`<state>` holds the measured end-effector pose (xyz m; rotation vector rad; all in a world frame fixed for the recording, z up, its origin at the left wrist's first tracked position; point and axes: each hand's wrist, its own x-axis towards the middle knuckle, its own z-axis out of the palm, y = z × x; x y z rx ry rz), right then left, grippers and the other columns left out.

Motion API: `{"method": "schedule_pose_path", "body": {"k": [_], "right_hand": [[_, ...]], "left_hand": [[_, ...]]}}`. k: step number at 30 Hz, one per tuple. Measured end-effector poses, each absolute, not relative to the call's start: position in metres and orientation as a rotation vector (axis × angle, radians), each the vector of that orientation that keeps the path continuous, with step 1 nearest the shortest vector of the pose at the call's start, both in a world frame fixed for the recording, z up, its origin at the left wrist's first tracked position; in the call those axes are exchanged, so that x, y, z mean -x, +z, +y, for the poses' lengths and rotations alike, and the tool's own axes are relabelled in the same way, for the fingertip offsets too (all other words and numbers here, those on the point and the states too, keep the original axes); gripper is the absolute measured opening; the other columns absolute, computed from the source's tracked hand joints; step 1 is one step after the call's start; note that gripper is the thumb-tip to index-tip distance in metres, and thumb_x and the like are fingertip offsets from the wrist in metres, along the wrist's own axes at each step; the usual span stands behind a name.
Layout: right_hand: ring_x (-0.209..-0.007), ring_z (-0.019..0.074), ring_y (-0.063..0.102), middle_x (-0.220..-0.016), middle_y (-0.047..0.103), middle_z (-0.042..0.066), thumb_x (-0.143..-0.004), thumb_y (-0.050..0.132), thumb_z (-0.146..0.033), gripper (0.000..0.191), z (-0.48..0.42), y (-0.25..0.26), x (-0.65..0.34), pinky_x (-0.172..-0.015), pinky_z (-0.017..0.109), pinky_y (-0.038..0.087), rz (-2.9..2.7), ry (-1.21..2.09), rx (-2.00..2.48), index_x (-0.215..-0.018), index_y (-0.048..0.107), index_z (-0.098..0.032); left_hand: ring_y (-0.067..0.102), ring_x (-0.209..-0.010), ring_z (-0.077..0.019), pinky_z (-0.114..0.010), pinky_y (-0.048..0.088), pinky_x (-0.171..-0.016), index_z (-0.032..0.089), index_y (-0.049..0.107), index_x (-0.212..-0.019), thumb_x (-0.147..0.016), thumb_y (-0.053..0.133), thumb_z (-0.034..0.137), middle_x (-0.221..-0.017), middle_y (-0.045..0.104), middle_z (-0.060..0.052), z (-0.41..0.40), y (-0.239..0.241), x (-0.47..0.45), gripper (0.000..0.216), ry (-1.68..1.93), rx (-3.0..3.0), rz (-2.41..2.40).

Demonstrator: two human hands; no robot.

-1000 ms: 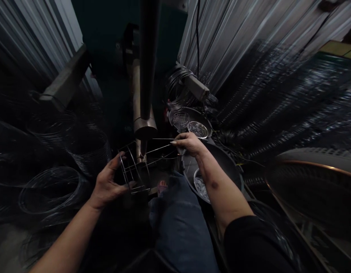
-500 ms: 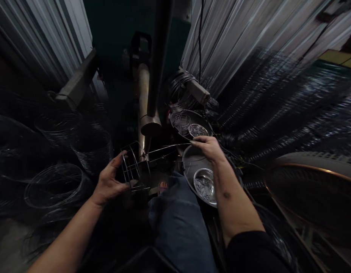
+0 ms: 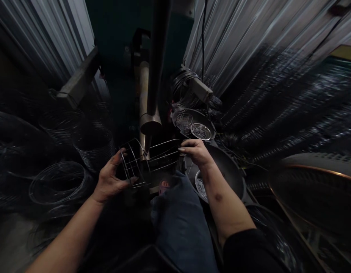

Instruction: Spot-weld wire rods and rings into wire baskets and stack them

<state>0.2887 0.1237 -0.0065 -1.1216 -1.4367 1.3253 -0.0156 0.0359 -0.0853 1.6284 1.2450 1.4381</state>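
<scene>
The left hand [image 3: 109, 181] is wrapping around a wire basket [image 3: 135, 163] at the centre of the view, just above the denim-covered knee [image 3: 178, 212], with thumb and fingers spread apart across its hoops. The right hand [image 3: 196, 152] is pinching thin steel rods [image 3: 164, 143] near their ends, fingers together. A dark pan [image 3: 225, 168] is sitting just beside it, and coiled wire [image 3: 58, 182] is lying at lower left. Bracing the basket squarely and gripping the rods close is giving the steadiest control.

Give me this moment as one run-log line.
Left hand: holds wire frame | Right hand: pinches wire rods | Nearby: steel dish in dark pan
</scene>
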Motion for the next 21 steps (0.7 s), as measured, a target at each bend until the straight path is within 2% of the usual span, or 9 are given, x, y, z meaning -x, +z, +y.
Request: {"method": "schedule_pose_path", "body": {"k": [7, 13, 21], "right_hand": [[-0.046, 0.0091, 0.047, -0.05, 0.056, -0.003, -0.05, 0.083, -0.029, 0.024, 0.137, -0.016, -0.281, -0.047, 0.023, 0.033, -1.341, 1.379, 1.079, -0.058, 0.066, -0.015], [-0.045, 0.0092, 0.049, -0.051, 0.056, -0.004, -0.049, 0.083, -0.028, 0.023, 0.141, -0.017, -0.279, -0.045, 0.023, 0.036, -1.313, 1.393, 1.076, -0.059, 0.066, -0.015], [-0.041, 0.009, 0.047, -0.047, 0.054, -0.004, -0.047, 0.083, -0.027, 0.024, 0.146, -0.016, -0.276, -0.043, 0.023, 0.035, -1.305, 1.431, 1.092, -0.057, 0.064, -0.015]], "left_hand": [[0.052, -0.121, -0.0303, -0.05, 0.038, -0.107, 0.025, 0.037, -0.141, -0.056, 0.085, 0.027, -0.137, 0.05, -0.012, 0.039, -0.082, 0.017, 0.098, 1.409, -1.571, 1.242], [0.05, -0.122, -0.0294, -0.048, 0.039, -0.107, 0.028, 0.039, -0.141, -0.056, 0.085, 0.024, -0.137, 0.049, -0.009, 0.045, -0.084, 0.017, 0.097, 1.469, -1.597, 1.202], [0.052, -0.12, -0.0303, -0.051, 0.039, -0.106, 0.026, 0.039, -0.141, -0.054, 0.085, 0.027, -0.135, 0.051, -0.011, 0.05, -0.079, 0.018, 0.098, 1.435, -1.575, 1.232]]}}
